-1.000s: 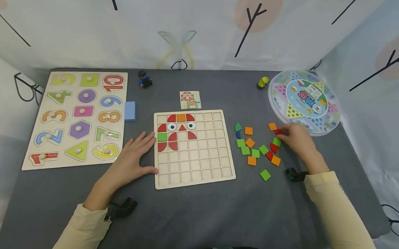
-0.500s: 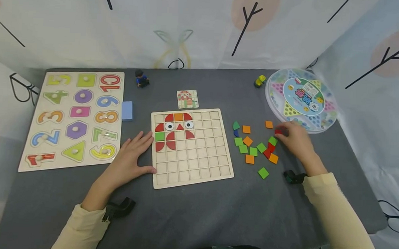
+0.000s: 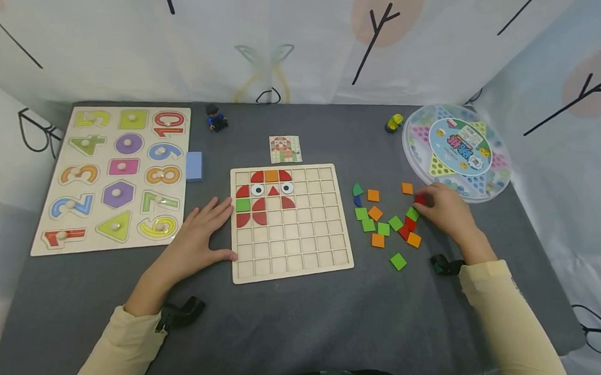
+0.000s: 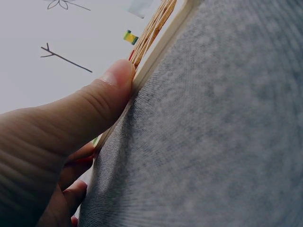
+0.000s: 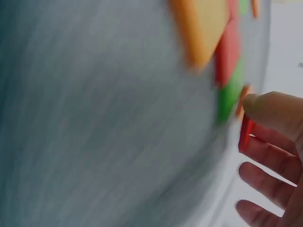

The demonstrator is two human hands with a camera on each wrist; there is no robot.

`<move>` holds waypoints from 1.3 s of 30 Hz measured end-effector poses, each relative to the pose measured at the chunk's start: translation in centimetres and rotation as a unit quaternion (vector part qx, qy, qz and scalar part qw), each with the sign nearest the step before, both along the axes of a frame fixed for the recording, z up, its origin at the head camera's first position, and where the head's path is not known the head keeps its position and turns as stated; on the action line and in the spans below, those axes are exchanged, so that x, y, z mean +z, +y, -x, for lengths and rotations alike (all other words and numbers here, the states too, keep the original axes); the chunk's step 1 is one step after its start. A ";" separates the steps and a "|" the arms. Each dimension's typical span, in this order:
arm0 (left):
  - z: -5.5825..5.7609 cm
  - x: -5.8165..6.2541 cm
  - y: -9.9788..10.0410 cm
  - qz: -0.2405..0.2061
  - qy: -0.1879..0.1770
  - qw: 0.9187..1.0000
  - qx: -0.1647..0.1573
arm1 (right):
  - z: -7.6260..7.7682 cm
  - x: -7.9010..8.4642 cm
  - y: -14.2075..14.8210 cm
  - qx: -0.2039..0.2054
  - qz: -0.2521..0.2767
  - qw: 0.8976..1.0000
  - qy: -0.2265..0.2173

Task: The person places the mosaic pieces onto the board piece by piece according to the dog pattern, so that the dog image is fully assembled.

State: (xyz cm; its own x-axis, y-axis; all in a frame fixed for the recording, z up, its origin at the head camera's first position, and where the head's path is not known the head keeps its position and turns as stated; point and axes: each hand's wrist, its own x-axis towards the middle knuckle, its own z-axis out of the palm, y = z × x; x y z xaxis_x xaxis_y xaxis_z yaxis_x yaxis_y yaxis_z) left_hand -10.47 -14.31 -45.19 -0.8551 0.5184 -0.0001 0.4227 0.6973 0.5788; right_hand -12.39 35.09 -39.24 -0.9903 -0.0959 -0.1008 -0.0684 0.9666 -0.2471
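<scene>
Head view: grey desk (image 3: pixel 284 326), tree-printed backdrop (image 3: pixel 316 48) beyond far edge
My right hand (image 3: pixel 450 213): pinching red tile (image 3: pixel 420 200), long axis unclear
My left hand (image 3: pixel 196 236): spread, touching grid board (image 3: pixel 287 259)

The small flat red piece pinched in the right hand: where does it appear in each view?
Head: the small flat red piece is right of centre, at the right hand.
Left wrist: not visible.
Right wrist: the red piece is right of centre, just below mid-height, under the thumb.
Shared landmark: the dark grey tabletop, in all three views.
</scene>
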 end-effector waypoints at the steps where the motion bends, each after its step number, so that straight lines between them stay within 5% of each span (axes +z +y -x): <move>1: 0.0 0.0 0.0 0.000 -0.001 1.000 0.000 | 0.0 0.2 -0.6 0.009 0.002 1.000 0.016; 4: 0.0 0.0 0.0 0.002 -0.004 1.000 0.000 | 0.1 0.7 -3.4 0.067 0.013 0.995 0.076; 8: 0.1 -0.1 -0.2 -0.001 -0.009 1.000 -0.002 | 0.6 1.4 -9.8 0.170 0.023 0.976 0.134; 14: 0.0 -0.2 0.0 -0.004 -0.015 1.000 -0.007 | 1.0 -0.5 -18.4 0.260 0.020 0.958 0.116; 20: 0.3 -0.1 0.4 -0.005 -0.007 1.000 -0.012 | 1.3 -1.7 -21.5 0.269 -0.005 0.959 0.087; 31: 0.3 0.2 0.5 0.001 -0.003 1.000 -0.012 | 1.3 -0.8 -22.3 0.275 -0.037 0.960 0.036; 39: 0.0 0.2 -0.1 0.002 -0.005 1.000 -0.007 | 1.1 -1.0 -22.8 0.282 -0.042 0.957 0.048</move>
State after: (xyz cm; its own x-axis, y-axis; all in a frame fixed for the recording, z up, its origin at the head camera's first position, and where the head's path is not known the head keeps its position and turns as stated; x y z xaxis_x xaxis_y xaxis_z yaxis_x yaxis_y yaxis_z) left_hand -10.52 -14.37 -45.04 -0.8478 0.5303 -0.0110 0.4264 0.6936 0.5806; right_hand -13.50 12.33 -40.19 -0.7886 -0.6134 -0.0430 -0.6034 0.7855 -0.1374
